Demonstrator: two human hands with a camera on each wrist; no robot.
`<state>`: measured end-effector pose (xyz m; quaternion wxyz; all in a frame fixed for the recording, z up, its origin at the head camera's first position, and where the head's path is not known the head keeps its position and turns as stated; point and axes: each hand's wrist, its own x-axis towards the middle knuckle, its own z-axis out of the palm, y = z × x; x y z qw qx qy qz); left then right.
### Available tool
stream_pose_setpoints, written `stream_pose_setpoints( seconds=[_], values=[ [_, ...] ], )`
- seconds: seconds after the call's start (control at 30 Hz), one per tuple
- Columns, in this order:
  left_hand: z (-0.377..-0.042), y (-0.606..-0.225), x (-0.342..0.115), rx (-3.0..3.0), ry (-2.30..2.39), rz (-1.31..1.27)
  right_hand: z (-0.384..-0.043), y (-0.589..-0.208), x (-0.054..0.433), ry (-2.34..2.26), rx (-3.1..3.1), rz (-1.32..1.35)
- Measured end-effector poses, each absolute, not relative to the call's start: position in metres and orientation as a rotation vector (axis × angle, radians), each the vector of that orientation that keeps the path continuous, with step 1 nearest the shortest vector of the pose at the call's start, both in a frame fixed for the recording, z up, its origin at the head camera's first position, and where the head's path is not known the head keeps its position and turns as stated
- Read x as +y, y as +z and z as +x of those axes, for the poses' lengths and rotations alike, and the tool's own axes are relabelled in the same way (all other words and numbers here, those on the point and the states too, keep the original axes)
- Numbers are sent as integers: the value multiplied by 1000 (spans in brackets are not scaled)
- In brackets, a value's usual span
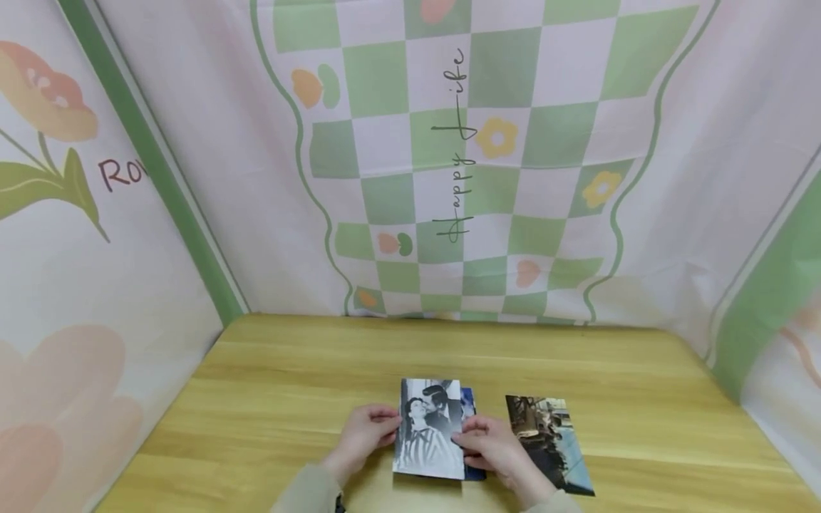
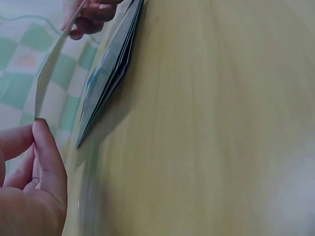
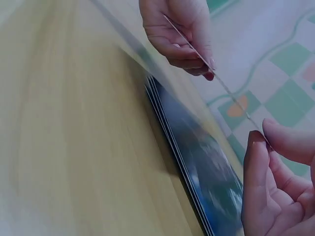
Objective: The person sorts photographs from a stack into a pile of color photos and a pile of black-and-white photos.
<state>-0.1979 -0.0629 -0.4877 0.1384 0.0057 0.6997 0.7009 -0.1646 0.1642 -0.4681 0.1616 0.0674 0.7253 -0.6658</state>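
Observation:
A black-and-white photo print (image 1: 426,438) of two people is held up between both hands. My left hand (image 1: 367,436) pinches its left edge between thumb and fingers, and my right hand (image 1: 492,447) pinches the right edge. Seen almost edge-on in the left wrist view, the thin print (image 2: 55,56) bends slightly. Below it on the table lies a stack of several prints (image 3: 194,152), with dark layered edges in the left wrist view. Blue prints (image 1: 469,400) show past the held one's right side, mostly hidden by it. To the right lies a colour print (image 1: 553,443), partly behind the right wrist.
The wooden table (image 1: 288,363) has rounded far corners. Behind it hangs a fabric wall (image 1: 378,146) with green and white checks, flowers and lettering. Similar printed fabric (image 1: 77,285) encloses the left side and the right.

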Motion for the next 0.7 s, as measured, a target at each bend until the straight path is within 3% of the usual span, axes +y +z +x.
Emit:
stream_pose_setpoints(
  seconds=[0.7],
  values=[
    [-204,-486,-159,2176,1865,-18,-171,-476,65,-1892,2277,15]
  ],
)
